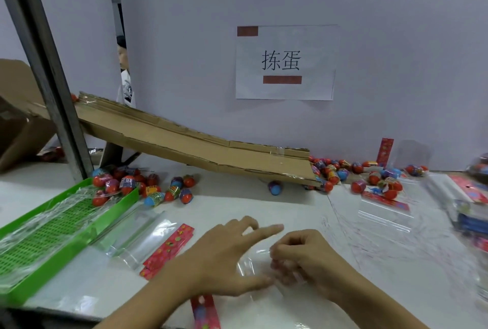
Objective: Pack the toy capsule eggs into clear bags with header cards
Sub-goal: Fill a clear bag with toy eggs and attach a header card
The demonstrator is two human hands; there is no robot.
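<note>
On white table (237,204): cardboard ramp (184,141) slopes down rightward along wall. Green tray (47,236) at left, clear film over it. Capsule eggs (148,186) heaped at tray's far corner, more eggs at ramp foot. Clear bag (253,268) with red header card (204,311) lies front centre; left hand (227,254) flat on it, fingers spread; right hand (303,257) pinches bag edge.

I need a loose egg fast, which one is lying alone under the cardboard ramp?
The blue-ended egg under the ramp's lower end; all others sit in clusters.
</note>
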